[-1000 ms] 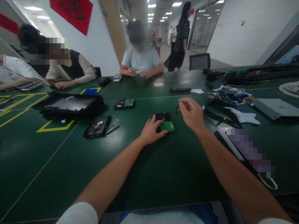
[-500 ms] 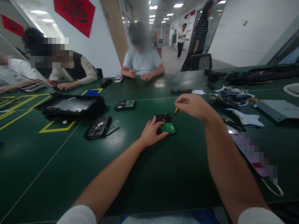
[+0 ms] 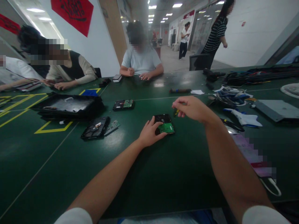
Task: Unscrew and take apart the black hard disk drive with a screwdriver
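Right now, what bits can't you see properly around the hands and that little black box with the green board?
Head view only:
- Small tool: mostly hidden under the right hand; its tip and kind are unclear.
- Hard drive: near left corner covered by the left hand; screws too small to see.
- Pixelated thing by the right forearm: blurred out.

On the table [image 3: 163, 174], the hard drive [image 3: 164, 123] lies under the left hand [image 3: 149, 133]; the right hand [image 3: 191, 109] hovers just behind-right; 2 more drives [image 3: 96, 127] [image 3: 123, 104] lie left

Black hard drive [image 3: 163, 119] with green circuit board [image 3: 166, 128], dark green table [image 3: 163, 168], yellow floor-style markings [image 3: 50, 130], red wall hanging [image 3: 73, 12]
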Demonstrator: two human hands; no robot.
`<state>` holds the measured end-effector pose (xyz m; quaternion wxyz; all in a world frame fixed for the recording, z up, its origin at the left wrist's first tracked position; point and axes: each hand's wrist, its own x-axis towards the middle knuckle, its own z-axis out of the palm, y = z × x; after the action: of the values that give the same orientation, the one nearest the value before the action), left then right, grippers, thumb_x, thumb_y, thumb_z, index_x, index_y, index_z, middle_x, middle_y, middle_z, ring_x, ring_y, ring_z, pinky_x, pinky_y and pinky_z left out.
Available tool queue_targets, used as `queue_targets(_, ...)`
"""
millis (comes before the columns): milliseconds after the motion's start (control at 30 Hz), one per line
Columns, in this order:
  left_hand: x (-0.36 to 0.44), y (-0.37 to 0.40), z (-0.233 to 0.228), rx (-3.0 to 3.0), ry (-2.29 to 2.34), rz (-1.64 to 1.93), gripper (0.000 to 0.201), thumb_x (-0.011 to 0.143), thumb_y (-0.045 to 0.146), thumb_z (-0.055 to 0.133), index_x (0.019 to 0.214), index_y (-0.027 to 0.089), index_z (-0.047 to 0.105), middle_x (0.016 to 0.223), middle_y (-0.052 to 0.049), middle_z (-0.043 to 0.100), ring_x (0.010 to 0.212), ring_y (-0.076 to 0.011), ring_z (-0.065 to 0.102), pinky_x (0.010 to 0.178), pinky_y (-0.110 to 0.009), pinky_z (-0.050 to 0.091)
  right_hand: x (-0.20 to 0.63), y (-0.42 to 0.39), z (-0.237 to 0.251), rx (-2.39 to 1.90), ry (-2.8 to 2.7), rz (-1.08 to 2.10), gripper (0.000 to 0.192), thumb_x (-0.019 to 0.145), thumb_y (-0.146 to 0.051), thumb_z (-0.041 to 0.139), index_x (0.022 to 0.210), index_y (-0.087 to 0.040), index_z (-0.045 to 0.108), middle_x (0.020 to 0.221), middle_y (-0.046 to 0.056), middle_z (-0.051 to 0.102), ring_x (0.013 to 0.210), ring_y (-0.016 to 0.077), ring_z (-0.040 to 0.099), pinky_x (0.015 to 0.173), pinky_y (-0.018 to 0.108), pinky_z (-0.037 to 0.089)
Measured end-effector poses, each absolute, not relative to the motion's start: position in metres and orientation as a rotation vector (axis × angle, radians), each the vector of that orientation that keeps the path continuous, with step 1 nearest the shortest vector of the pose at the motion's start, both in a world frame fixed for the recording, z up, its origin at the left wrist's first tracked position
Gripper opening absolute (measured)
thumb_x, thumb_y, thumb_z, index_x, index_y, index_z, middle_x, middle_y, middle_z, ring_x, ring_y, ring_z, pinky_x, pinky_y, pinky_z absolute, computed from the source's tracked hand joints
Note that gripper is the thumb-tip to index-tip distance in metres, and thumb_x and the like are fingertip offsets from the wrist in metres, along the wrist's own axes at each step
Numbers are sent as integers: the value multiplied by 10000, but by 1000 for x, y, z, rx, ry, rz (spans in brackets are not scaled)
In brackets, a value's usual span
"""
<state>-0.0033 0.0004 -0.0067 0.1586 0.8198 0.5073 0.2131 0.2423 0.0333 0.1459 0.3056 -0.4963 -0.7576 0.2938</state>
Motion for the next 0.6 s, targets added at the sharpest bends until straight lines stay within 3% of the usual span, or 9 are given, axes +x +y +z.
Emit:
queue_targets(133,-4,1,-8,2353,1450,602,684,961,685,653,1511,283,595,1774,-167,339,1684,-372,215,1350,-597,235,247,38,141,-1200,-1974,927,310,1031,-488,654,1026,-201,770,739,48,758,648,197,722,621,327,598)
queue_targets(367,-5,3,-11,2325,1461,587,716,952,733,633,1527,308,586,1789,-160,306,1687,-375,199,1338,-620,251,249,42,135,-1391,-1929,568,295,979,-487,721,888,-206,738,683,35,727,651,201,697,649,336,561)
queue_targets(533,-5,2,-9,2343,1452,593,699,959,706,643,1525,300,588,1772,-166,343,1685,-370,210,1339,-605,257,245,39,137,-1259,-1889,816,307,1042,-488,649,986,-198,733,905,79,789,602,165,690,558,310,554)
queue_targets(600,-4,2,-8,2351,1446,591,698,960,701,645,1521,291,590,1766,-167,356,1685,-368,214,1340,-600,261,244,38,140,-1190,-1872,942,318,1038,-500,661,1028,-194,747,904,81,785,646,176,715,578,310,584)
